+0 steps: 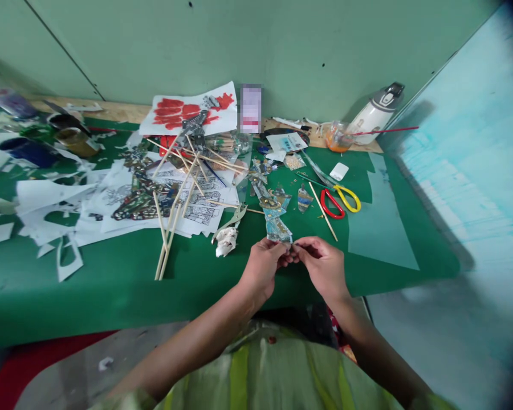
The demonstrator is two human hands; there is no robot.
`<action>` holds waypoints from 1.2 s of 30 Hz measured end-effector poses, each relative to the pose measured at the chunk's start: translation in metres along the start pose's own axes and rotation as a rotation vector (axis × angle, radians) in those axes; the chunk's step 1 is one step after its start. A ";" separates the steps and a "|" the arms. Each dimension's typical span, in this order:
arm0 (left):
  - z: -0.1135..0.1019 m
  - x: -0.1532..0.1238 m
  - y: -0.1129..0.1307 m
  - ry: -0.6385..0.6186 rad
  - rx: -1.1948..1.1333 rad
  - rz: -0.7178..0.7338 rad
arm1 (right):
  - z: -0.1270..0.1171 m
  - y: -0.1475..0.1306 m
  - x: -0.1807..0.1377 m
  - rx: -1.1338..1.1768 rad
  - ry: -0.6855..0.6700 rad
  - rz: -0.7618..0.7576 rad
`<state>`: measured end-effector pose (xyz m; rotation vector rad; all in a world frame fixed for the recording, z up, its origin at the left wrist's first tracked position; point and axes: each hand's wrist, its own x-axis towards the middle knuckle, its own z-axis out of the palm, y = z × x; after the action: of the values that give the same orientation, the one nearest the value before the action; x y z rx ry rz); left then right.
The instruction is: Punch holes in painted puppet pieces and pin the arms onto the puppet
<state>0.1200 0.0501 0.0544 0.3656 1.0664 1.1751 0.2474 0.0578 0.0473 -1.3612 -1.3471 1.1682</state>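
My left hand (263, 265) and my right hand (320, 263) meet over the near edge of the green table cover (111, 285). Both pinch the lower end of a painted cut-out figure (276, 219), blue and gold, which lies stretched away from me on the cover. The fingers of both hands are closed round that end; the exact spot they grip is hidden by the fingertips.
Scissors with one red and one yellow handle (340, 199) lie right of the figure beside a thin wooden stick (322, 212). Several sticks (171, 222) and printed paper sheets (111, 199) cover the left. A white bottle (376, 114) and an orange cup (336, 136) stand at the back.
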 end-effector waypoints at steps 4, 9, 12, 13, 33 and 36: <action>0.000 0.000 -0.001 0.014 0.004 0.006 | -0.001 -0.001 0.001 -0.013 -0.025 0.035; 0.001 0.002 -0.001 0.037 0.041 0.031 | -0.004 -0.008 0.005 -0.053 -0.066 0.042; 0.001 0.002 0.000 0.038 0.054 0.029 | -0.004 -0.011 0.007 -0.082 -0.060 0.035; 0.000 0.002 -0.001 0.036 0.055 0.029 | -0.004 -0.012 0.007 -0.091 -0.055 0.033; -0.003 0.004 -0.006 0.006 0.216 0.183 | -0.015 -0.020 0.021 -0.084 -0.292 0.152; -0.004 0.004 -0.005 -0.003 0.232 0.186 | -0.017 -0.018 0.020 -0.133 -0.322 0.101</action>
<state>0.1197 0.0501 0.0467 0.6593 1.1887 1.2159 0.2606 0.0794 0.0676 -1.3896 -1.6220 1.4332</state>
